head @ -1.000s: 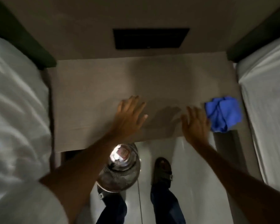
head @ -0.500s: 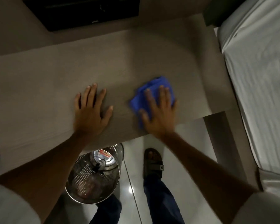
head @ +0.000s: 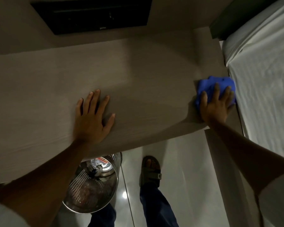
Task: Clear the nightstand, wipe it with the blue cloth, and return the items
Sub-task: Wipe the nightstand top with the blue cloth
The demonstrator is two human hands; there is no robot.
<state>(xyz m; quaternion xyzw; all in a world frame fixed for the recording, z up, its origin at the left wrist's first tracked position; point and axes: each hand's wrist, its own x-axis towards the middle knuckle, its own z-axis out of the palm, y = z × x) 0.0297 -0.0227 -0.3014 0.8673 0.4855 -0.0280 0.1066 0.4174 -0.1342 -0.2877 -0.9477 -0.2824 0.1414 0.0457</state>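
We press the blue cloth (head: 220, 81) under our spread right grip (head: 216, 104) at the surface's (head: 138, 71) near right corner beside the bed (head: 262, 76), while our left grip (head: 92, 117) lies spread flat, likely bracing us.

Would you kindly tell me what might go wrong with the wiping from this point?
1. The right hand presses the blue cloth at the front right corner of the nightstand, beside the bed; a further push that way might send the cloth off the edge.
2. The left hand lies flat on the top, so the patch beneath it may go unwiped.
3. The metal bin stands below the front edge; a dropped cloth might land in it.
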